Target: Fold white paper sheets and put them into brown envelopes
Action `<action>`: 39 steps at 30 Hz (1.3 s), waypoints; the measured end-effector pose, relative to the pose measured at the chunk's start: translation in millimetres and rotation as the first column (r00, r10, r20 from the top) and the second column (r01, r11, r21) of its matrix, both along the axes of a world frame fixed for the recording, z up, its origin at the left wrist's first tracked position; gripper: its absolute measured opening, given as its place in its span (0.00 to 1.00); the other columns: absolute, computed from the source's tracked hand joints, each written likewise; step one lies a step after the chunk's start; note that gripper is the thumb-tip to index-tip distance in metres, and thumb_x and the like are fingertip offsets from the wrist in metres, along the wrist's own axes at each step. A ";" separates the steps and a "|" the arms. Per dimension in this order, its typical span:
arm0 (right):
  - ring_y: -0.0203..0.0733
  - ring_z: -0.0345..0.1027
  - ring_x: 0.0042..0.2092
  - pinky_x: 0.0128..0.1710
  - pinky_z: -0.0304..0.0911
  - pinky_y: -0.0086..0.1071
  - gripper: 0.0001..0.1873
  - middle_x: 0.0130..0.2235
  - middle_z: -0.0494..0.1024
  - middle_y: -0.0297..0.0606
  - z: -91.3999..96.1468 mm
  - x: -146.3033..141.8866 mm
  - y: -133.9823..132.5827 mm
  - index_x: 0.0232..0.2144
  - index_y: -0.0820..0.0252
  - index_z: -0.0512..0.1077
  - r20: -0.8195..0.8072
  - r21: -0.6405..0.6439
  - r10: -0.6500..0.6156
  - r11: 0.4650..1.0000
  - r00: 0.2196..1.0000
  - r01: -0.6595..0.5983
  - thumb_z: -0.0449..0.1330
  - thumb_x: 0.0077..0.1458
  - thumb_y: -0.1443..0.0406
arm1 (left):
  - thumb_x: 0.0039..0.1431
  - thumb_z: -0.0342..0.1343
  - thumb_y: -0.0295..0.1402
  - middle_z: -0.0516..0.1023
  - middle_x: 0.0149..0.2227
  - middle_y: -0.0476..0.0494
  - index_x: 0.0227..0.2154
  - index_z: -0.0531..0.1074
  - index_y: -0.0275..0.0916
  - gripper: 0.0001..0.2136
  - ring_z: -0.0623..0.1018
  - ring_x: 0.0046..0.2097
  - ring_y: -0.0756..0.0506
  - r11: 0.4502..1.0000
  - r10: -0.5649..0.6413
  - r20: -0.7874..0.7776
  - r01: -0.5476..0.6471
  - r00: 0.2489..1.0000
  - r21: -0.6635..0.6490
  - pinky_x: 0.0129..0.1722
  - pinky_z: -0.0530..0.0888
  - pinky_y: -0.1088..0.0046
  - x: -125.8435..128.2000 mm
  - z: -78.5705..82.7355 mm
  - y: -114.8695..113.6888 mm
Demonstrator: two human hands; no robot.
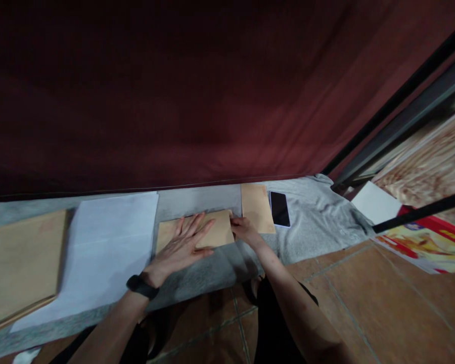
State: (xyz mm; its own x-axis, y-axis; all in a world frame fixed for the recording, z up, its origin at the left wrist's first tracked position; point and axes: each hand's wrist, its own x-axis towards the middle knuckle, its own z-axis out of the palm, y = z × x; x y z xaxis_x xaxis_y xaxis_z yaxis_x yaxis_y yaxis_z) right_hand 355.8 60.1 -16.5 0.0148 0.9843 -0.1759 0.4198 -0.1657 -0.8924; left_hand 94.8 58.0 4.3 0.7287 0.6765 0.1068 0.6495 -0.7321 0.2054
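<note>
A brown paper envelope (220,228) lies lengthwise on the grey cloth in front of me. My left hand (185,244) rests flat across it, fingers spread, with a dark band on the wrist. At the envelope's right end, my right hand (244,229) is closed on its edge; the fingertips are partly hidden. Just beyond that hand, a second brown envelope (258,207) lies flat on the cloth. White paper sheets (111,237) are spread left of my left hand.
A thick stack of brown envelopes (25,265) sits at the far left, partly over the white sheets. A phone (279,209) lies right of the second envelope on the grey cloth (318,222). Dark red fabric (197,101) hangs behind. A colourful printed box (424,242) lies at right.
</note>
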 end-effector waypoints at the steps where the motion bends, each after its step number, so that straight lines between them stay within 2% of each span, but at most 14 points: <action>1: 0.38 0.65 0.28 0.28 0.54 0.27 0.10 0.18 0.70 0.28 0.4 0.0 -0.2 0.15 0.56 0.75 0.009 0.002 0.002 1.000 1.000 -0.002 0.60 0.46 0.64 | 0.66 0.47 0.57 0.45 0.74 0.36 0.72 0.43 0.50 0.38 0.49 0.74 0.34 1.000 -0.001 -0.004 0.001 1.000 0.006 0.69 0.45 0.42 3.7 -0.8 -1.7; 7: 0.36 0.63 0.26 0.26 0.52 0.27 0.12 0.18 0.68 0.27 4.9 0.2 -1.7 0.16 0.56 0.73 0.076 -0.005 0.013 1.000 0.997 -0.012 0.58 0.49 0.65 | 0.69 0.41 0.55 0.46 0.74 0.37 0.72 0.44 0.49 0.34 0.49 0.74 0.36 1.000 0.025 -0.010 -0.025 1.000 0.014 0.69 0.45 0.45 13.1 -8.2 -3.7; 11: 0.37 0.65 0.27 0.27 0.53 0.28 0.13 0.19 0.70 0.28 8.9 -1.8 -3.4 0.17 0.56 0.73 0.129 -0.004 0.010 1.000 0.992 -0.010 0.57 0.51 0.67 | 0.69 0.40 0.55 0.47 0.74 0.35 0.72 0.43 0.47 0.35 0.50 0.74 0.37 0.999 0.032 -0.002 -0.032 0.999 0.015 0.70 0.47 0.47 13.2 -14.7 -3.6; 16: 0.37 0.68 0.28 0.28 0.55 0.26 0.14 0.22 0.74 0.30 10.6 -6.4 -7.5 0.23 0.57 0.75 0.198 0.002 0.019 1.000 0.980 -0.020 0.55 0.57 0.69 | 0.69 0.38 0.57 0.46 0.74 0.39 0.72 0.41 0.49 0.35 0.50 0.74 0.38 0.998 0.063 -0.023 -0.062 0.998 0.026 0.70 0.45 0.49 15.4 -20.2 -5.3; 24: 0.39 0.74 0.41 0.41 0.61 0.25 0.11 0.37 0.82 0.38 11.4 -8.2 -9.7 0.32 0.60 0.78 0.350 0.050 -0.018 0.999 0.936 0.000 0.56 0.58 0.75 | 0.68 0.37 0.57 0.47 0.74 0.44 0.72 0.41 0.52 0.34 0.49 0.74 0.38 0.995 0.085 -0.047 -0.083 0.995 0.047 0.70 0.44 0.49 18.0 -24.7 -6.7; 29: 0.38 0.75 0.42 0.41 0.62 0.24 0.11 0.38 0.83 0.38 13.1 -11.1 -12.3 0.35 0.60 0.78 0.418 0.050 -0.034 0.999 0.908 0.014 0.57 0.58 0.75 | 0.68 0.37 0.57 0.46 0.74 0.44 0.72 0.40 0.53 0.34 0.50 0.74 0.38 0.996 0.085 -0.052 -0.083 0.995 0.040 0.70 0.44 0.48 19.6 -23.3 -7.2; 35: 0.40 0.76 0.42 0.40 0.61 0.25 0.10 0.39 0.84 0.41 18.4 -11.6 -16.0 0.38 0.61 0.79 0.476 0.026 -0.027 1.000 0.879 0.017 0.57 0.60 0.73 | 0.69 0.38 0.56 0.47 0.74 0.44 0.72 0.44 0.52 0.32 0.49 0.74 0.38 0.993 0.093 -0.052 -0.089 0.994 0.077 0.70 0.43 0.48 24.4 -23.6 -10.1; 39: 0.41 0.77 0.44 0.42 0.62 0.27 0.11 0.41 0.84 0.43 22.1 -13.1 -18.4 0.41 0.61 0.78 0.541 0.002 0.002 1.000 0.841 -0.003 0.56 0.62 0.71 | 0.71 0.40 0.51 0.48 0.74 0.45 0.71 0.49 0.51 0.29 0.49 0.74 0.39 0.992 0.053 -0.046 -0.047 0.998 0.117 0.71 0.43 0.49 29.8 -22.0 -16.4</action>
